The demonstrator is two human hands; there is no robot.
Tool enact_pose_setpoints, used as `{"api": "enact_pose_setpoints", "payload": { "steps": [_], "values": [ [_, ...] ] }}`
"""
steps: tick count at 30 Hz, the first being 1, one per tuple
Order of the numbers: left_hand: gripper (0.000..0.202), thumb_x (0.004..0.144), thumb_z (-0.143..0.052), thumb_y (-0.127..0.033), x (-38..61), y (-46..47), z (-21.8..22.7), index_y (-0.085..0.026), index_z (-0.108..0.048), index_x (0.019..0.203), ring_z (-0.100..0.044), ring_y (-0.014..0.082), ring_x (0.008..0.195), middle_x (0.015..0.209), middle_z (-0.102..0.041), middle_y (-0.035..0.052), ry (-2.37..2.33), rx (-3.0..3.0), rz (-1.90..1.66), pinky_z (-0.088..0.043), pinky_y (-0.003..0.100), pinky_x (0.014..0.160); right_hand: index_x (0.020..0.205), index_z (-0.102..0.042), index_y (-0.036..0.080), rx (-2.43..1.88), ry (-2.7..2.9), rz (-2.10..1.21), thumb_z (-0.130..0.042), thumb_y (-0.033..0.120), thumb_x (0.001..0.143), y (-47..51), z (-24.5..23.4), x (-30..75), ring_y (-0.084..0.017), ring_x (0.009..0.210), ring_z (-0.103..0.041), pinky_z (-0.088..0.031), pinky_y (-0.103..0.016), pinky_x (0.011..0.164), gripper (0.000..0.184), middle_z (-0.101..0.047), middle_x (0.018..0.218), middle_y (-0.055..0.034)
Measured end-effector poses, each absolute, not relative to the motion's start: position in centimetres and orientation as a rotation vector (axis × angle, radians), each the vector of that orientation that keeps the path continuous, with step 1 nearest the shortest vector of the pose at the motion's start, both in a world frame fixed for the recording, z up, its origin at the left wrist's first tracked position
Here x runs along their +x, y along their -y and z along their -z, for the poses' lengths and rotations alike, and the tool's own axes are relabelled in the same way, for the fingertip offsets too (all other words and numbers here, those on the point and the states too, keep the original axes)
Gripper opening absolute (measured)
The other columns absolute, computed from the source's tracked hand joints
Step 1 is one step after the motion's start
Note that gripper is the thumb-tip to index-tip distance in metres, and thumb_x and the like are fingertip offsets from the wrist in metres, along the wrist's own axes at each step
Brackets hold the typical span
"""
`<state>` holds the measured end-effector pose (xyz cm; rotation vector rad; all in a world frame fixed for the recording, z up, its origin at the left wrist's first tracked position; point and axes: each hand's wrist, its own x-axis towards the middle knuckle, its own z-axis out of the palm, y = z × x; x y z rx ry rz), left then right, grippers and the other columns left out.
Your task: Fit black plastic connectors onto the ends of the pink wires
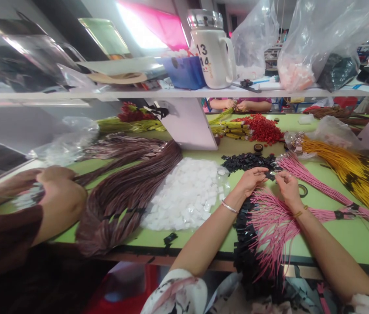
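Above the green laminate tabletop [361,240], on the near side of a heap of small black plastic pieces [248,162], the left hand [252,179] pinches one small black rectangular connector [270,175] between thumb and fingertips. The right hand [289,188] is drawn nearly closed at that piece's right edge; whether it grips the connector or a wire end cannot be told. Below both hands fans a bundle of thin pink wires [269,211], beside a thick band of overlapping black plastic pieces [243,231] hanging past the table's edge. Judging by that band, much is already done, yet the heap and a second, silver-tipped pink wire bundle [318,183] suggest plenty is left. On the long white shelf [106,93], a white lidded mug [212,52] reads "13" over "14"; its smaller orange lettering [211,70] is unclear.
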<state>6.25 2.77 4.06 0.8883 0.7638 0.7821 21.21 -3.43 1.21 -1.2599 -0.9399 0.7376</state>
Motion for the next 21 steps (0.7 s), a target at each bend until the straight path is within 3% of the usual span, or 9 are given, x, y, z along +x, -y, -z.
{"api": "enact_pose_setpoints", "payload": {
  "steps": [11,21],
  "values": [
    [0.02,0.073,-0.067,-0.007,6.5,-1.9,-4.2,-0.012,-0.073,0.092,-0.058,0.0075,0.062,0.073,-0.068,0.0009,-0.911,1.166,-0.802,-0.047,0.02,0.063,0.061,-0.062,0.02,-1.366,1.116,-0.711,-0.065,0.031,0.072,3.4,-1.8,21.8,-0.014,0.055,-0.044,-0.035,-0.027,0.053,0.016,-0.056,0.058,0.0012],
    [0.018,0.072,-0.064,-0.009,6.9,-1.4,-3.4,-0.012,-0.072,0.088,-0.057,0.0091,0.059,0.071,-0.068,0.0018,-0.978,1.236,-0.789,-0.047,0.021,0.062,0.062,-0.059,0.021,-1.369,1.229,-0.657,-0.066,0.036,0.078,3.9,-1.5,21.2,-0.016,0.058,-0.047,-0.036,-0.03,0.059,0.023,-0.056,0.059,0.0013]
  ]
}}
